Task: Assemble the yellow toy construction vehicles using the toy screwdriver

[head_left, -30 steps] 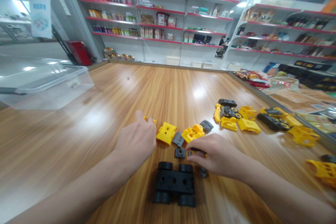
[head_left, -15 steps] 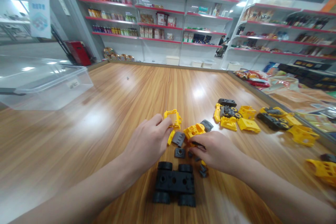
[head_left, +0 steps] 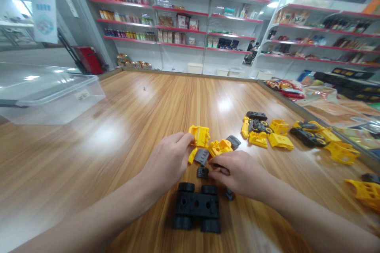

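Note:
My left hand (head_left: 168, 161) pinches a yellow toy cab part (head_left: 200, 136) and holds it just above the table. My right hand (head_left: 240, 174) is closed on a small dark piece (head_left: 221, 167) that I cannot name. Between the hands lie a yellow body part (head_left: 219, 148), a grey flat piece (head_left: 202, 156) and a small grey block (head_left: 203, 172). A black wheeled chassis (head_left: 196, 206) rests on the wooden table (head_left: 124, 126) just in front of both hands. Another small dark piece (head_left: 228, 194) lies under my right wrist.
More yellow and black toy vehicle parts (head_left: 267, 130) are spread at the right, up to the table's right edge, with one yellow part (head_left: 363, 191) near the front right. A clear plastic bin (head_left: 50, 95) stands at the far left. Shop shelves line the back.
My left hand picked the yellow cab part up off the table and turned it. My right hand shifted slightly left, still closed on the small dark piece.

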`<state>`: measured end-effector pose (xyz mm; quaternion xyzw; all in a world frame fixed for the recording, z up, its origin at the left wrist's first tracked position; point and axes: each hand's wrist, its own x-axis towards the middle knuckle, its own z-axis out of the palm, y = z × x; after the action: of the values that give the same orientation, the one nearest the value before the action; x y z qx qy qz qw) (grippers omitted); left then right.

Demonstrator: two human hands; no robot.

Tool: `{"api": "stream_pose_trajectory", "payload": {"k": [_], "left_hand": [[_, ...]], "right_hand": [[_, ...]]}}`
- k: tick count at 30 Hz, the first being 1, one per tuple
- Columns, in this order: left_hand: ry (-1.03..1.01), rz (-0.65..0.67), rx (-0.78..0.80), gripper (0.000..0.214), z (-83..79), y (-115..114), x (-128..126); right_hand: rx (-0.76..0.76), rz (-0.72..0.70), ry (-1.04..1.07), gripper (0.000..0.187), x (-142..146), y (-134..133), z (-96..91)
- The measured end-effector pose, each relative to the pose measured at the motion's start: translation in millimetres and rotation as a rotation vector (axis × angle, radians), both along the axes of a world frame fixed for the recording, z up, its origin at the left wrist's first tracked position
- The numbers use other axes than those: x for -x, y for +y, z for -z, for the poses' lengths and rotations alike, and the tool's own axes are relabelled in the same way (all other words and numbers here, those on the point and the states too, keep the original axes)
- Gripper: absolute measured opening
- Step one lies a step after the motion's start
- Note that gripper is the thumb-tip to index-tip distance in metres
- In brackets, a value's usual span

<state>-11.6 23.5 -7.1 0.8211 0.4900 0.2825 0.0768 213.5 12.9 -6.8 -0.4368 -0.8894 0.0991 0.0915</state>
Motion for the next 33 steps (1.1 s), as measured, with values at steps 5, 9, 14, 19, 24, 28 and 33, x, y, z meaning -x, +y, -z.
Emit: {"api": "stream_pose_trajectory", "payload": {"k": [5, 9, 14, 19, 24, 28, 33], "left_hand": [[0.003, 0.011, -0.041, 0.009, 0.5, 1.2, -0.5], [-0.008, 0.012, -0.077, 0.009, -0.1, 1.9, -1.2], [-0.082, 0.017, -0.098, 0.007, 0.4, 2.2, -2.3], [-0.124, -0.008, -0.115, 0.008, 1.5, 2.0, -2.9], [-0.162, 0.031, -0.097, 0.004, 0.3, 0.5, -3.7], [-0.175, 0.065, -0.092, 0.003, 0.4, 0.3, -3.3], [-0.176, 0.078, -0.092, 0.005, -0.1, -0.7, -2.3]], "right_hand": [[0.008, -0.016, -0.012, 0.021, 7.0, -3.5, 1.0], [-0.017, -0.029, -0.051, 0.020, 10.2, -3.1, 5.4], [-0.003, -0.026, -0.075, 0.020, 9.6, -1.7, 9.0], [0.001, -0.035, -0.052, 0.019, 7.1, -0.4, 5.8], [-0.025, -0.024, -0.014, 0.014, 0.6, 1.6, 0.1], [-0.058, -0.034, 0.016, 0.012, -2.2, 2.4, -3.6], [-0.042, -0.034, 0.008, 0.012, -1.6, 2.4, -3.2]]}}
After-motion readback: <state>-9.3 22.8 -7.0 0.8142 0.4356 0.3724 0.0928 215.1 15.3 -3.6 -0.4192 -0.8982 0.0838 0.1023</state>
